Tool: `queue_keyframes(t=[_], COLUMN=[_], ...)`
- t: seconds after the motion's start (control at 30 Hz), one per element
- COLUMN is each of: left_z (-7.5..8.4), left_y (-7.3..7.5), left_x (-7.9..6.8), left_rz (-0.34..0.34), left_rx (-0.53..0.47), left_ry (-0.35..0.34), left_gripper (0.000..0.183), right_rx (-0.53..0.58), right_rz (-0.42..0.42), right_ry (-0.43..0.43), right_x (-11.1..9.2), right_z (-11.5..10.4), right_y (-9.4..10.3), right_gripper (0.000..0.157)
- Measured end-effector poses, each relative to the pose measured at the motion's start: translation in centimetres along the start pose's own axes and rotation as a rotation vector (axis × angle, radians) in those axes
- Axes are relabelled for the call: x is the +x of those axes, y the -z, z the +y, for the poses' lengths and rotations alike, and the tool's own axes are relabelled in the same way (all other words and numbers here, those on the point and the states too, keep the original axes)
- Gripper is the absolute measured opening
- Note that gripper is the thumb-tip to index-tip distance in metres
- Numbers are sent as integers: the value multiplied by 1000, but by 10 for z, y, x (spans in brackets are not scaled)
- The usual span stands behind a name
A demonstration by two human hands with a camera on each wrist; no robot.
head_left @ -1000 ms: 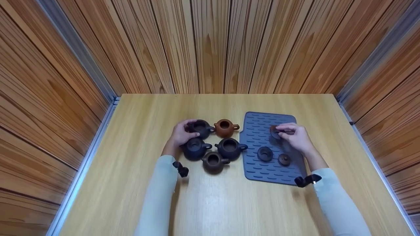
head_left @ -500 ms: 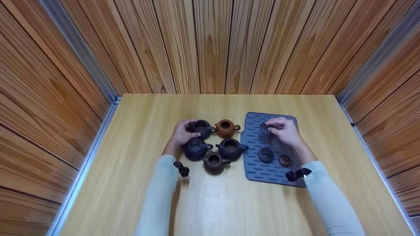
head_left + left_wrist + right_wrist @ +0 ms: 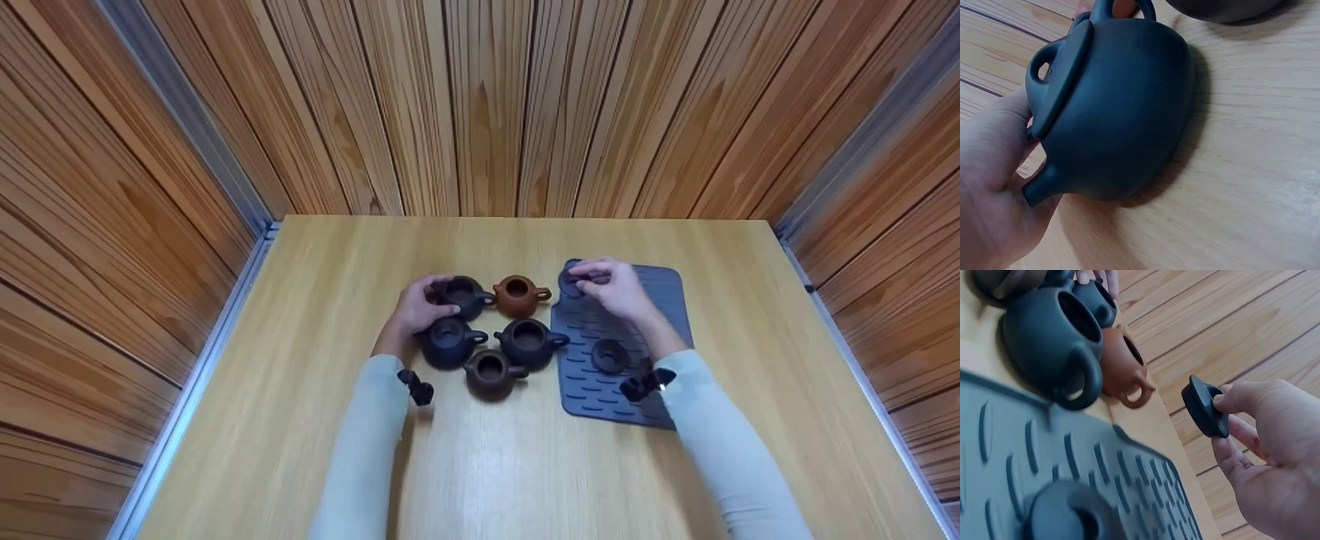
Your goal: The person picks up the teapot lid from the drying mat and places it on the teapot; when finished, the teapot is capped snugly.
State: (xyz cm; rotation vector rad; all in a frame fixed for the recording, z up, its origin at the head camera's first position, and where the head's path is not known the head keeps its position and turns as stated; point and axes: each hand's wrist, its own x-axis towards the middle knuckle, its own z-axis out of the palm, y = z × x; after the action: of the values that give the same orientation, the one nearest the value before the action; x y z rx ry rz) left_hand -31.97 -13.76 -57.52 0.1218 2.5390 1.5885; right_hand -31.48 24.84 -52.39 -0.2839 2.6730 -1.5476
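My left hand [image 3: 417, 306] grips the left side of a dark, lidless teapot [image 3: 466, 300] at the back left of the group. Just in front of it stands a dark blue-grey teapot [image 3: 442, 356] with its lid on, large in the left wrist view, where the hand lies behind its spout [image 3: 1044, 183]. My right hand [image 3: 619, 289] pinches a dark teapot lid [image 3: 1202, 405] between thumb and fingers, held above the back left corner of the grey mat [image 3: 585, 330]. Another dark lid [image 3: 610, 356] lies on the mat below that forearm.
A small orange-brown teapot [image 3: 517, 304], a dark teapot [image 3: 529, 352] and a brown teapot [image 3: 489, 382] stand lidless, close together on the wooden table [image 3: 480, 465]. The mat lies to their right. Wood-plank walls [image 3: 480, 112] enclose the table's back and sides.
My right hand has carried the dark lid leftward and back across the mat. Its forearm now covers the spot of the small brown lid. My left hand has stayed on the teapot.
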Motion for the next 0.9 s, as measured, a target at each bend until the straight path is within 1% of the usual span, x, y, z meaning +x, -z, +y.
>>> queue_keyframes(t=[0.23, 0.43, 0.6, 0.9], left_z=[-2, -2, -4, -4], left_y=[-1, 0, -1, 1], left_x=[1, 2, 2, 3], left_rz=[12, 1, -4, -7], left_rx=[10, 16, 21, 18], left_ry=[9, 11, 15, -8], left_gripper=[59, 59, 59, 60], right_rx=[-11, -12, 17, 28], right_rz=[-37, -63, -91, -108], right_ry=[40, 36, 45, 117], right_x=[13, 24, 33, 44], right_z=[-17, -33, -49, -71], right_y=[-17, -32, -46, -76], right_gripper=[31, 30, 29, 26])
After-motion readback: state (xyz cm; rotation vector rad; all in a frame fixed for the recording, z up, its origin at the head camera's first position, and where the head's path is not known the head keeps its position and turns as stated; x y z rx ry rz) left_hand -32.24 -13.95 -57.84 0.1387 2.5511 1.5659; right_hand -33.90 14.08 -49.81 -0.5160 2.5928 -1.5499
